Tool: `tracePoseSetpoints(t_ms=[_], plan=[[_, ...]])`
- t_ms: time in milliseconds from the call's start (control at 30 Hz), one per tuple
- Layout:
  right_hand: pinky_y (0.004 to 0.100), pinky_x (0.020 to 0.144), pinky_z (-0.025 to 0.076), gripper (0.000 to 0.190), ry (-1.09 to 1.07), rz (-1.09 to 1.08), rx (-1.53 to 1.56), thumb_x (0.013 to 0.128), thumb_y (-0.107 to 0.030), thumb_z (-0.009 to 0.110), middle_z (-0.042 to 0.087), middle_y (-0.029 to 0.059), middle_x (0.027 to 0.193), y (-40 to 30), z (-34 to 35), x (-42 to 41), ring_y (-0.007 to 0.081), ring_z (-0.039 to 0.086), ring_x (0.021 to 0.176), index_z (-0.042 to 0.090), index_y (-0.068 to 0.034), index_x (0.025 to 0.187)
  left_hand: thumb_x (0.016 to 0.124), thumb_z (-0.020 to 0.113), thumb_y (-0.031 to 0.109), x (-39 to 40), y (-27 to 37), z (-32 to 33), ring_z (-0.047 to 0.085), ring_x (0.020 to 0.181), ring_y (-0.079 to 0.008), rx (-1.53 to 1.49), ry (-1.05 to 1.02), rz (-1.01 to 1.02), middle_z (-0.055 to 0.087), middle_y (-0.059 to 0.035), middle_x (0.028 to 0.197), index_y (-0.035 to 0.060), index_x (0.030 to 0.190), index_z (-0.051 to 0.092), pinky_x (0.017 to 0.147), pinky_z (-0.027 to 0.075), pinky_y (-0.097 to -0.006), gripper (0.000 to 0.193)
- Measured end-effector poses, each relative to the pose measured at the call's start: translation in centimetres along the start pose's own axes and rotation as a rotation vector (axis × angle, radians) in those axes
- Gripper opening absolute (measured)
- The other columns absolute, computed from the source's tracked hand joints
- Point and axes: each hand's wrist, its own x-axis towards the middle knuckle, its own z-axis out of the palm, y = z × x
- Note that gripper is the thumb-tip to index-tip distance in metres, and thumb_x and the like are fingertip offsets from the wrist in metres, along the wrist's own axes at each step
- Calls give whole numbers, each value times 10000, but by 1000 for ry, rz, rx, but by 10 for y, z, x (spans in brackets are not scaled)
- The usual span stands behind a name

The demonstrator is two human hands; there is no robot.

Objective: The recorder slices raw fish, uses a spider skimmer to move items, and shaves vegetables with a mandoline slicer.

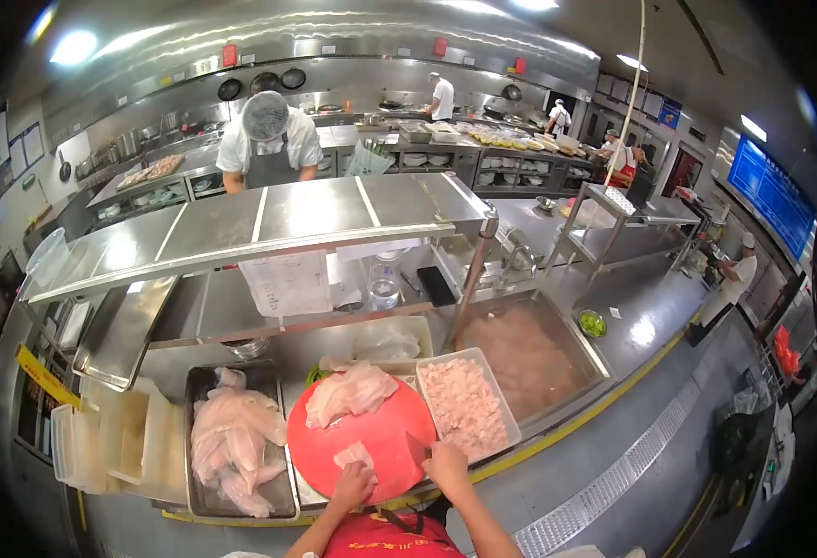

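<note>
A round red cutting board (311, 453) lies before me. My left hand (355, 484) holds down a small piece of pale raw fillet (354, 455) near the board's front edge. In my right hand (447, 463) is the handle of a knife (417, 448); its blade is over the board's right side, apart from the piece. Farther back on the board rests a heap of raw fillets (353, 394). More whole fillets (234, 432) fill a metal tray (286, 499) on the left. To the right, a white plastic bin (514, 427) holds diced pale meat (464, 404).
A sink (520, 349) with cloudy water is at the right, near a green bowl (592, 323). Plastic tubs (77, 446) stand left. A steel shelf (297, 209) crosses ahead, with a phone (436, 287) on its lower level. Behind it works a person (267, 143).
</note>
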Motion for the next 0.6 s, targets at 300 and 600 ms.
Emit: tracePoseSetpoints(t_ms=[300, 600], plan=[[496, 749, 540, 224, 21, 21, -5, 742, -168, 644, 685, 210, 826, 5, 13, -5, 395, 680, 840, 707, -58, 927, 814, 675, 259, -2, -7, 7, 515, 1112, -353, -22, 9, -28, 561, -145, 1211, 137, 1098, 699, 918, 472, -460, 310], [518, 748, 539, 218, 4, 41, -22, 761, -148, 630, 683, 225, 842, 3, 14, -7, 409, 678, 836, 688, -36, 939, 761, 684, 199, 3, -4, 8, 524, 1064, -360, -20, 60, 12, 563, -156, 1153, 117, 1053, 692, 888, 464, -474, 304]])
